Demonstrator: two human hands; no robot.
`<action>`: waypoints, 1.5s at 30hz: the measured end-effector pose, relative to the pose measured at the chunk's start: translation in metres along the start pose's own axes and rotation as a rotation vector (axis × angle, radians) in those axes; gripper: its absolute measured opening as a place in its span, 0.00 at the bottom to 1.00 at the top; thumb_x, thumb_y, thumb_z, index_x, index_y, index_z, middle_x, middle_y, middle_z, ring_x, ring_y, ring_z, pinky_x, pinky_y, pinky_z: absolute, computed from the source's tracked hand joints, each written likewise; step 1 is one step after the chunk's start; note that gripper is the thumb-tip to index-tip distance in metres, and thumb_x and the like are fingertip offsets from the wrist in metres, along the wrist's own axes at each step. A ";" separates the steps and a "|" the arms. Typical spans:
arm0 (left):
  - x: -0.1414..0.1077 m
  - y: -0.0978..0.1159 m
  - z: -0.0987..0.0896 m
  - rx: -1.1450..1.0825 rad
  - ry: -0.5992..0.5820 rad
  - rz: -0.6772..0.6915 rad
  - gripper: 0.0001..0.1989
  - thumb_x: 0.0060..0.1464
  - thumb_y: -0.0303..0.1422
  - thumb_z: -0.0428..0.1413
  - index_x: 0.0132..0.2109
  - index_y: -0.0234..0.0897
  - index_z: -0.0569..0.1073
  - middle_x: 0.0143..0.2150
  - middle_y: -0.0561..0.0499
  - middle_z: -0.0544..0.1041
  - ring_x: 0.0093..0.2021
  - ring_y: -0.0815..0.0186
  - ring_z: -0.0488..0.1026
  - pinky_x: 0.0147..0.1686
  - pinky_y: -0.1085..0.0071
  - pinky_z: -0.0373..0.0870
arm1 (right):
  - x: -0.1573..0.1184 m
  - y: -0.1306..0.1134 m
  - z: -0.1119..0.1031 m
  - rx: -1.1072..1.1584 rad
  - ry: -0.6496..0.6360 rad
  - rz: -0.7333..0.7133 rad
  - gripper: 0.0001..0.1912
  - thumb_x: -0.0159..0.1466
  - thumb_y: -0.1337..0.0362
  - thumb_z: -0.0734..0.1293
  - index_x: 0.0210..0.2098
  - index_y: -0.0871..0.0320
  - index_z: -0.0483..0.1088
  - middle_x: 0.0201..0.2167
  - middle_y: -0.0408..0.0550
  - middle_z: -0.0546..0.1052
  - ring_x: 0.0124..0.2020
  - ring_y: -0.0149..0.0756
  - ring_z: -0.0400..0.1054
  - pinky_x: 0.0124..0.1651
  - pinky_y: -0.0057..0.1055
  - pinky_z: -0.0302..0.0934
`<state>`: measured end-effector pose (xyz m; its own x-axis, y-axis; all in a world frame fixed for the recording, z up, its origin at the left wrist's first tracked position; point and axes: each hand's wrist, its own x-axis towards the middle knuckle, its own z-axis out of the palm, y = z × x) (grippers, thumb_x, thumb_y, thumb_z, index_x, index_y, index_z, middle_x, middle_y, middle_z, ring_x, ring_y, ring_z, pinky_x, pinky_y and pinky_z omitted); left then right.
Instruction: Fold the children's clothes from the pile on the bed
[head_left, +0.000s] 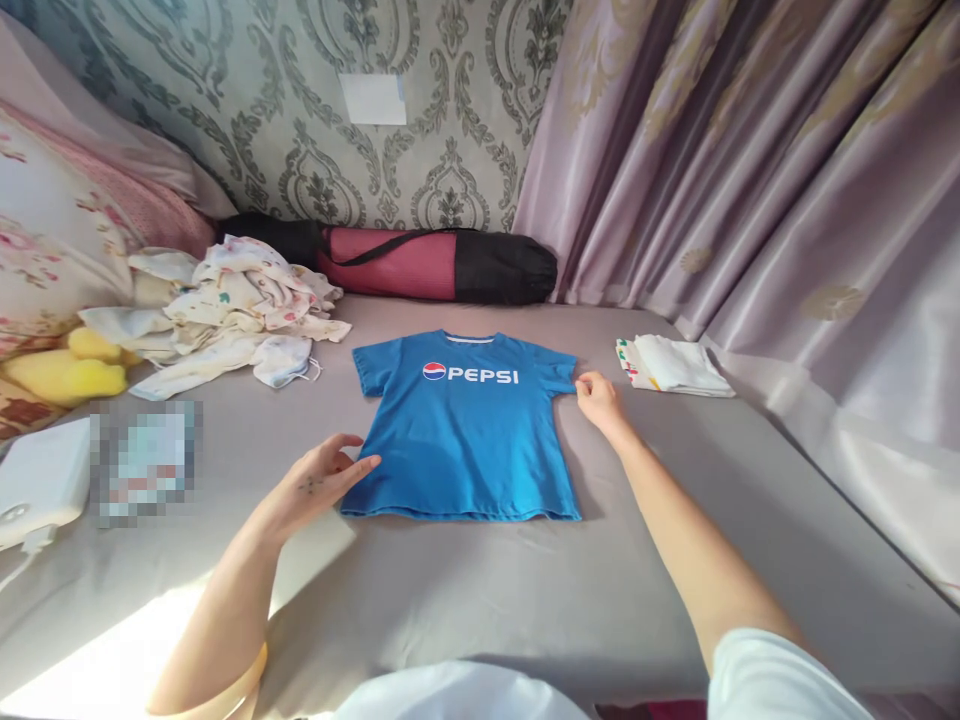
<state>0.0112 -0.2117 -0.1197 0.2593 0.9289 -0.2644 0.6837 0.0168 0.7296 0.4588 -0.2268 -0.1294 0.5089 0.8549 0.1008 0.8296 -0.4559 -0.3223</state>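
A blue T-shirt (465,440) with a white PEPSI print lies spread flat on the grey sheet, its neckline away from me and its hem toward me. My right hand (600,398) pinches the edge of the sleeve on the right side. Over the shirt's lower left edge is my left hand (328,475), its thumb and fingers apart; whether it touches the cloth I cannot tell.
Crumpled pale clothes (240,310) lie at the back left, beside a yellow plush item (67,370). A white device (45,480) sits far left. Folded cloths (675,363) lie right. Behind is a long black and red bag (397,262), near curtains.
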 end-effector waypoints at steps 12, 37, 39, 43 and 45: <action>-0.025 0.014 -0.008 -0.115 -0.268 0.113 0.47 0.46 0.47 0.61 0.69 0.44 0.49 0.31 0.55 0.68 0.33 0.64 0.69 0.32 0.71 0.67 | -0.134 -0.010 -0.028 0.009 -0.426 -0.015 0.23 0.60 0.43 0.60 0.20 0.53 0.59 0.17 0.41 0.66 0.22 0.32 0.58 0.25 0.28 0.47; -0.012 -0.001 -0.021 0.161 -0.095 0.046 0.28 0.51 0.59 0.51 0.27 0.37 0.74 0.24 0.52 0.70 0.26 0.67 0.65 0.27 0.72 0.60 | -0.129 0.008 -0.053 0.081 -0.672 -0.019 0.14 0.58 0.54 0.66 0.22 0.56 0.63 0.17 0.39 0.67 0.19 0.28 0.59 0.22 0.26 0.48; -0.009 0.006 -0.016 0.236 0.080 0.130 0.28 0.54 0.58 0.48 0.29 0.38 0.76 0.30 0.49 0.74 0.29 0.65 0.69 0.29 0.70 0.65 | -0.132 0.001 -0.058 0.009 -0.554 -0.071 0.13 0.61 0.56 0.64 0.24 0.55 0.66 0.20 0.41 0.71 0.23 0.31 0.64 0.25 0.27 0.52; -0.006 0.026 0.016 0.381 0.211 0.528 0.25 0.62 0.52 0.44 0.47 0.42 0.78 0.54 0.44 0.74 0.52 0.56 0.72 0.48 0.64 0.71 | -0.140 -0.022 -0.049 0.008 -0.152 -0.281 0.15 0.69 0.58 0.57 0.45 0.55 0.71 0.41 0.51 0.79 0.43 0.41 0.73 0.44 0.34 0.64; -0.005 0.033 0.039 0.491 0.154 0.707 0.25 0.64 0.49 0.44 0.58 0.43 0.73 0.64 0.45 0.67 0.65 0.53 0.61 0.61 0.57 0.62 | -0.144 -0.031 -0.033 0.035 -0.111 -0.489 0.22 0.71 0.56 0.55 0.59 0.58 0.65 0.59 0.56 0.70 0.60 0.45 0.64 0.60 0.40 0.58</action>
<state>0.0587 -0.2304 -0.1192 0.6627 0.7017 0.2616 0.6231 -0.7104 0.3272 0.3671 -0.3442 -0.1023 0.0333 0.9884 0.1480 0.9557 0.0118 -0.2941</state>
